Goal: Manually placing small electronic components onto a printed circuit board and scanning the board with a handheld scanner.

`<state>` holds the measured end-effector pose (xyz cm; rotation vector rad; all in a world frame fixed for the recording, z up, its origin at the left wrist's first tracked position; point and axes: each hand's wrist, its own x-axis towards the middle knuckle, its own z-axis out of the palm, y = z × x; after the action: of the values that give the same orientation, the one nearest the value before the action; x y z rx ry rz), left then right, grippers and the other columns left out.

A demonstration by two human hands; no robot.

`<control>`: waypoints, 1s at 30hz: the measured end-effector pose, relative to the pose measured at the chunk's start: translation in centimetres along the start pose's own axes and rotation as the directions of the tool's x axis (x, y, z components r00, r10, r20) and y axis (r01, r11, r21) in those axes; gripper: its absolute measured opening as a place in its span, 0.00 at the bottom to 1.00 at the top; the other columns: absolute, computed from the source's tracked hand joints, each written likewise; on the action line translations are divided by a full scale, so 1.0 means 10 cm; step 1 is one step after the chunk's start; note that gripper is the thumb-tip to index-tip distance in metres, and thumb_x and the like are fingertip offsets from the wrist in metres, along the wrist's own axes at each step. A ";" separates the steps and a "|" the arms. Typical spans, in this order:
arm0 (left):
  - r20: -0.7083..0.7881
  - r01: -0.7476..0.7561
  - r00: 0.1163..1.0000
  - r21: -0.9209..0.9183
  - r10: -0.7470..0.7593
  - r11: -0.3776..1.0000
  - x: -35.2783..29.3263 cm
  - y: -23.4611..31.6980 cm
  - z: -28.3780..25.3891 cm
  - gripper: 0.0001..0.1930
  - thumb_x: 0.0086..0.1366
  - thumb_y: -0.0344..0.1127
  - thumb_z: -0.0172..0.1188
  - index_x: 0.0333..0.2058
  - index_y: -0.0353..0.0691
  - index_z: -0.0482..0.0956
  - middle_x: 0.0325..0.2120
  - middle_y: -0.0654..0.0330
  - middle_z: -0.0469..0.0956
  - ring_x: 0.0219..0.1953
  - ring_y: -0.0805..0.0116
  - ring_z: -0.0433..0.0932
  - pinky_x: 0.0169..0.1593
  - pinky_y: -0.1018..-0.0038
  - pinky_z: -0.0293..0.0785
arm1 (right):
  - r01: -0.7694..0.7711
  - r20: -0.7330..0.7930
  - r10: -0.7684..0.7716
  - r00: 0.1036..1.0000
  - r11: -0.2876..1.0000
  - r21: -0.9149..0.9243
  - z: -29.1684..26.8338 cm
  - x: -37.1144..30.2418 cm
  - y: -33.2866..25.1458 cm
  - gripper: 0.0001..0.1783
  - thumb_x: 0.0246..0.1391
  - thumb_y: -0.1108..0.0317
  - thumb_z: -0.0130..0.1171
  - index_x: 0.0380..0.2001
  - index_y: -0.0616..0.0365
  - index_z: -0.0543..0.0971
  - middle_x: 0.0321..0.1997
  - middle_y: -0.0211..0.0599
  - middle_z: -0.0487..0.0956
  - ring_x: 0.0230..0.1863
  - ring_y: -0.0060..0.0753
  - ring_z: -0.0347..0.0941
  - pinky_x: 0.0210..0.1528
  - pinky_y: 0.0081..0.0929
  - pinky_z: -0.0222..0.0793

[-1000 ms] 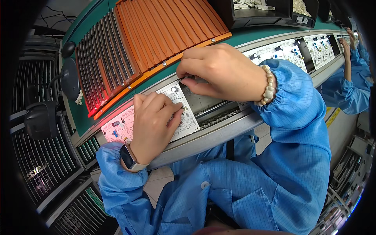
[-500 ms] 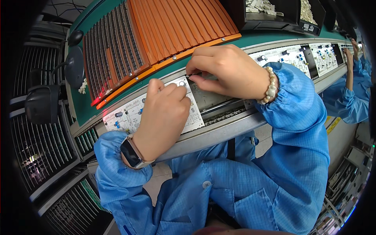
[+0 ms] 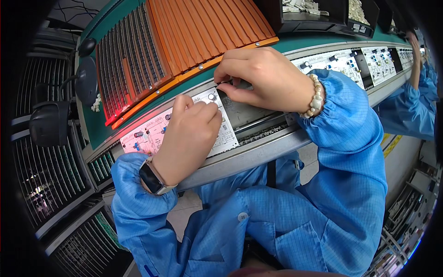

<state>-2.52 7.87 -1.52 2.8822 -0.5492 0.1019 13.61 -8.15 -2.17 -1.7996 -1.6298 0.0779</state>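
Observation:
A white circuit board point(image 3: 225, 134) with blue and dark components lies on the conveyor rails in front of me. Above its middle is my left hand point(image 3: 190, 134), fingers curled closed; whatever they hold, if anything, is hidden beneath them. My right hand point(image 3: 265, 82) makes a pinch at the board's far right corner, thumb and forefinger together. A tiny dark bit shows at those fingertips, too small to name. Near this pinch a round capacitor point(image 3: 212, 97) stands on the board. Reddish light falls across the board's left part.
Beyond the rail sits an orange ribbed tray point(image 3: 207, 32), its left rows filled with small dark parts. Black bins point(image 3: 314, 25) of pale pieces stand at the far right. More circuit boards point(image 3: 330, 67) line the conveyor rightward, where another person's arm point(image 3: 414, 64) reaches in. Slotted racks point(image 3: 50, 171) stand left.
Reddish light has spread onto the board's left part. The view has shifted slightly; both hands keep nearly the same poses at the board. The other person's arm has moved.

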 end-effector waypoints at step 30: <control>-0.056 -0.066 0.996 -0.014 0.065 0.998 -0.36 -0.21 0.11 0.22 0.61 0.40 0.62 0.55 0.45 0.78 0.42 0.65 0.75 0.42 0.68 0.72 0.54 0.61 0.65 | -0.025 0.039 0.023 0.999 0.998 0.053 -0.01 0.00 -0.02 0.09 0.51 0.78 0.67 0.37 0.64 0.80 0.33 0.39 0.79 0.32 0.34 0.78 0.35 0.26 0.75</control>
<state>-5.06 10.88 -3.36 2.8370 -0.6314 0.1865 13.47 -8.14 -2.00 -1.7870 -1.6181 0.1666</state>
